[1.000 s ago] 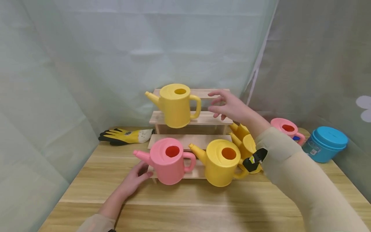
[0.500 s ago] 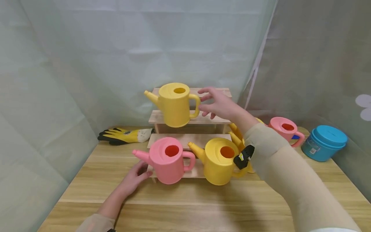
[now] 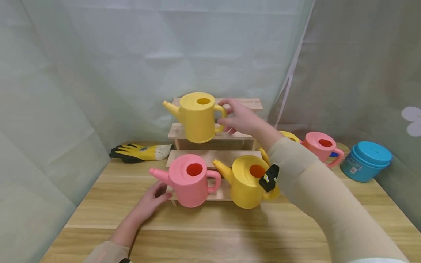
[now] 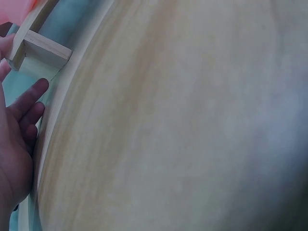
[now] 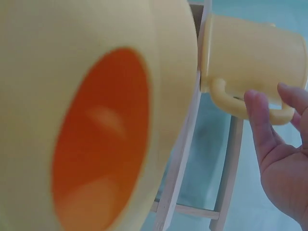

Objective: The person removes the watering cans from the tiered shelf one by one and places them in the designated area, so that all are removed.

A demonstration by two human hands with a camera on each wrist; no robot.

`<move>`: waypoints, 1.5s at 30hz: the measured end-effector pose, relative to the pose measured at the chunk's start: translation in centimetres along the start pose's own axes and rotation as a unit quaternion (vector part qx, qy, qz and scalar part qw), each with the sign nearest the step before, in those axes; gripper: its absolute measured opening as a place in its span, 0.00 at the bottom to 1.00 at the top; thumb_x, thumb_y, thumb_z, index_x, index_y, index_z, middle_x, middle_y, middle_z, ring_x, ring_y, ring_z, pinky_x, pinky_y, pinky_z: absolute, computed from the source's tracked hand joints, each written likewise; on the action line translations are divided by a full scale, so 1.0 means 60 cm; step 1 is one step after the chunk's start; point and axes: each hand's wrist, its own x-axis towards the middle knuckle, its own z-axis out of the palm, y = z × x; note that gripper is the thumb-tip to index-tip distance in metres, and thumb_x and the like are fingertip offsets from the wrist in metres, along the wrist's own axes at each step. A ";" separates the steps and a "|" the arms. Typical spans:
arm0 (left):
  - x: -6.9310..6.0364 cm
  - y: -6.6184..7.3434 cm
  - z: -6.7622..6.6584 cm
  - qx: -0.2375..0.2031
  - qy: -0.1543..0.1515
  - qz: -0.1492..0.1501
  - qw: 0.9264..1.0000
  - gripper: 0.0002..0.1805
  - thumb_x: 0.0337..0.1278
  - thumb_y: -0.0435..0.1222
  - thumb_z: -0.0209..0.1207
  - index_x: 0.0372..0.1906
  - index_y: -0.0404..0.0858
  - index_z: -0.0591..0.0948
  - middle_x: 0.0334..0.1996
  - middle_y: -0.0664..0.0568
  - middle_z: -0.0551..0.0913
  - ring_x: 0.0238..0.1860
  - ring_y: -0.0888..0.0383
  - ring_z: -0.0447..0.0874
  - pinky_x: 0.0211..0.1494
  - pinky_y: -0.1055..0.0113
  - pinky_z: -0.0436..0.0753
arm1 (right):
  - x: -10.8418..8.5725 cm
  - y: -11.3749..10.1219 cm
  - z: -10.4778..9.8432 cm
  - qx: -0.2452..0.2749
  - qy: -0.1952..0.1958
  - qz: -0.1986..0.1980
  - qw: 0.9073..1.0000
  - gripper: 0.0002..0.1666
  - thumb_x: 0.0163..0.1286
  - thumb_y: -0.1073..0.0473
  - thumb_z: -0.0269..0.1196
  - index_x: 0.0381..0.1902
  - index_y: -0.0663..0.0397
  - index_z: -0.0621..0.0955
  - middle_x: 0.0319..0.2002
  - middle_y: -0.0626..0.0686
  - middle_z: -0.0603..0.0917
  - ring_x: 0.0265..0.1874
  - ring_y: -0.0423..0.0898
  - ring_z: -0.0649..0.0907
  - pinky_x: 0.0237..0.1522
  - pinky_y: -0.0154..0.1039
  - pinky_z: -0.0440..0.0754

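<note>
In the head view a yellow watering can (image 3: 198,124) stands high on the stepped wooden rack (image 3: 210,157), spout to the left. My right hand (image 3: 241,118) is at its handle, fingers spread around it; in the right wrist view the fingers of that hand (image 5: 284,168) overlap the handle of the can (image 5: 255,53) without closing round it. Lower down stand a pink can (image 3: 189,190) and another yellow can (image 3: 246,191). My left hand (image 3: 149,204) touches the left end of the lowest board; the left wrist view shows its fingers (image 4: 30,103) loosely extended beside the rack.
Left of the rack lies a yellow and black glove (image 3: 141,152). At the right are a pink can (image 3: 317,146), a partly hidden yellow can (image 3: 289,135) and a blue-lidded tub (image 3: 366,162). Light cloth (image 3: 197,47) hangs behind the table (image 3: 194,233).
My right hand has moved left from beside the upper yellow can to its handle. My left hand and the cans on the rack have stayed where they were.
</note>
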 end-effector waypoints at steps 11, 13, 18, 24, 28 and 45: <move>0.004 0.003 0.005 -0.001 -0.002 -0.001 1.000 0.31 0.60 0.50 0.57 0.67 0.48 0.65 0.66 0.43 0.65 0.65 0.40 0.62 0.64 0.40 0.61 | 0.002 0.006 0.001 0.049 0.029 0.014 0.998 0.21 0.69 0.63 0.56 0.58 0.49 0.67 0.45 0.60 0.78 0.36 0.56 0.84 0.39 0.44 0.83; 0.004 0.004 0.006 -0.001 -0.003 -0.002 1.000 0.31 0.60 0.50 0.57 0.67 0.48 0.65 0.66 0.43 0.65 0.65 0.40 0.62 0.64 0.41 0.61 | 0.001 0.008 0.000 0.048 0.029 0.014 0.998 0.19 0.70 0.62 0.56 0.57 0.48 0.68 0.44 0.58 0.79 0.35 0.55 0.84 0.38 0.44 0.83; 0.003 0.005 0.005 -0.002 -0.002 -0.007 1.000 0.31 0.60 0.50 0.57 0.67 0.48 0.64 0.67 0.43 0.64 0.66 0.40 0.61 0.64 0.41 0.61 | -0.001 0.009 0.001 0.046 0.028 0.008 0.999 0.19 0.69 0.60 0.57 0.56 0.47 0.68 0.42 0.58 0.79 0.32 0.54 0.85 0.37 0.45 0.84; 0.000 0.006 0.006 -0.003 -0.004 -0.013 1.000 0.32 0.60 0.50 0.57 0.67 0.47 0.64 0.67 0.42 0.63 0.66 0.39 0.61 0.64 0.41 0.60 | -0.006 0.006 0.002 0.022 0.035 -0.003 0.999 0.19 0.69 0.56 0.58 0.55 0.47 0.69 0.40 0.57 0.80 0.28 0.53 0.85 0.35 0.48 0.84; 0.000 0.006 0.006 0.000 -0.006 -0.012 1.000 0.32 0.60 0.50 0.57 0.67 0.47 0.64 0.67 0.42 0.63 0.66 0.39 0.61 0.64 0.41 0.60 | -0.012 0.010 -0.008 0.005 0.059 -0.009 0.998 0.19 0.69 0.55 0.57 0.57 0.46 0.70 0.40 0.57 0.79 0.26 0.51 0.84 0.33 0.46 0.84; 0.000 0.007 0.007 0.003 -0.003 -0.023 1.000 0.33 0.59 0.51 0.57 0.67 0.46 0.64 0.66 0.40 0.64 0.65 0.39 0.62 0.64 0.40 0.60 | -0.071 0.052 -0.083 -0.039 0.133 -0.010 0.990 0.23 0.67 0.49 0.58 0.60 0.42 0.73 0.39 0.55 0.75 0.26 0.50 0.84 0.32 0.43 0.84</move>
